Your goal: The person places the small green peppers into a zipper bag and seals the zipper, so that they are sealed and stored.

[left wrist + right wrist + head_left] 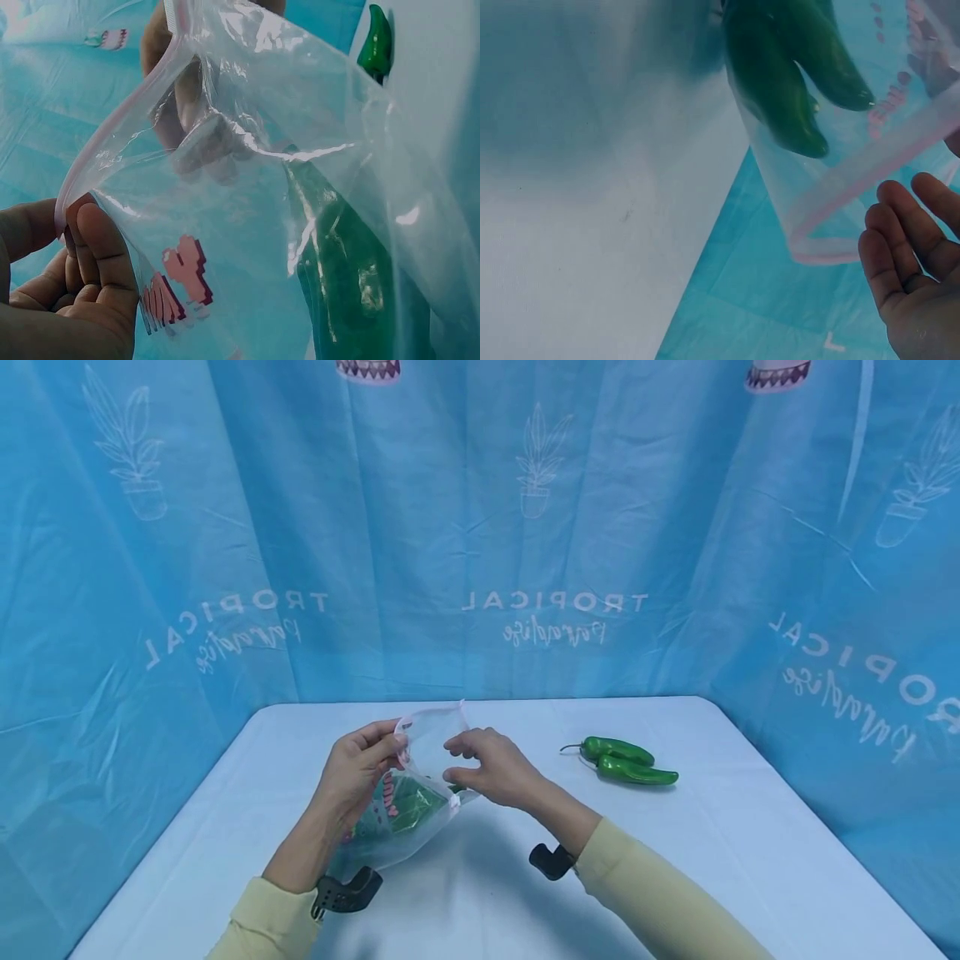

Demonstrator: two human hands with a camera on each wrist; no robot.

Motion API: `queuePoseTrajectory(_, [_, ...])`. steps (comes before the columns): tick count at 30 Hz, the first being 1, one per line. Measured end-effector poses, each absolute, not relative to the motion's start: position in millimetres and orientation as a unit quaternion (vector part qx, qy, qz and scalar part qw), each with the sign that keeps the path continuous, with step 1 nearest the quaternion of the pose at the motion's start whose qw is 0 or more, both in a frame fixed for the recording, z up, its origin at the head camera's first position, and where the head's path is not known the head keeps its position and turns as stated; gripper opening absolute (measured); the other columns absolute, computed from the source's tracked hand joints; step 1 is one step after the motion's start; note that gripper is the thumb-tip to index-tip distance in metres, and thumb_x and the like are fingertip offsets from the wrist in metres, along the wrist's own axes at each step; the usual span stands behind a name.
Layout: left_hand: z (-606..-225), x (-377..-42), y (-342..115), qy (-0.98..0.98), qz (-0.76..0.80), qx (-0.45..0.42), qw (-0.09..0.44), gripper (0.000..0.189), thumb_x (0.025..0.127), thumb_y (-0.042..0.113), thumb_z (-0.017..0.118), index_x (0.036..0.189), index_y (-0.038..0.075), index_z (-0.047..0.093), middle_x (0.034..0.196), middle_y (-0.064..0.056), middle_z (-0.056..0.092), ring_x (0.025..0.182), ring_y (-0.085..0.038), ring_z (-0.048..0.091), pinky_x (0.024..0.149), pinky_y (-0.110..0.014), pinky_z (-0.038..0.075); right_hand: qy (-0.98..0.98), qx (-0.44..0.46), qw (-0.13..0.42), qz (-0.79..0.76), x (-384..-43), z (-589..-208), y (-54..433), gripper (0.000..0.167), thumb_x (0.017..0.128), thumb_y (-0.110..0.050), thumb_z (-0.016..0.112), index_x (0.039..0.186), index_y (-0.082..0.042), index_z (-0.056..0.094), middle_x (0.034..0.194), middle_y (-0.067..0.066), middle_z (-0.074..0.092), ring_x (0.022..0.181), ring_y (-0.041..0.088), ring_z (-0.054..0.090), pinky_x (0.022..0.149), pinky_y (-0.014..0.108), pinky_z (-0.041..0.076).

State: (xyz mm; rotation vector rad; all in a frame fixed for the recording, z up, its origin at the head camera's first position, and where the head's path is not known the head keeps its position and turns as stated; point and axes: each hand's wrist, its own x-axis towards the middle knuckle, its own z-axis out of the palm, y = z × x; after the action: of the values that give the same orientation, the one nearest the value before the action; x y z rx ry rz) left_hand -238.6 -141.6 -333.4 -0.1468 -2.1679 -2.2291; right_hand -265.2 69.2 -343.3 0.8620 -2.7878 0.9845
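Observation:
A clear zip bag (433, 735) with a pinkish zip rim and red print is held up above the table. My left hand (351, 777) pinches the left side of its rim between thumb and fingers. Green peppers (769, 82) lie inside the lower part of the bag, seen through the plastic in the right wrist view. At the right side of the bag's mouth is my right hand (497, 768), thumb and fingers apart and nothing between them. Two more green peppers lie side by side on the table to the right, a rear pepper (618, 749) and a front pepper (637, 771).
A white table (720, 860) fills the space under the hands. Blue printed curtains (420, 527) hang behind it and along both sides. Each wrist wears a dark strap-on device, one left device (348, 891) and one right device (551, 862).

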Motion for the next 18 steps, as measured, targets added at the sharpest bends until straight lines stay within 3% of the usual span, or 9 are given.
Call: queuePoseTrajectory(18, [-335.2, -239.7, -141.3, -0.693, -0.719, -0.043, 0.016, 0.043, 0.092, 0.02, 0.061, 0.127, -0.004, 0.052, 0.099, 0.001, 0.064, 0.076, -0.006, 0.059, 0.076, -0.018, 0.051, -0.899, 0.216, 0.095, 0.368, -258.1, -339.3, 114.7, 0.035, 0.084, -0.03, 0.07, 0.116, -0.018, 0.065, 0.114, -0.001, 0.065, 0.106, 0.019, 0.06, 0.09, 0.042, 0.052])
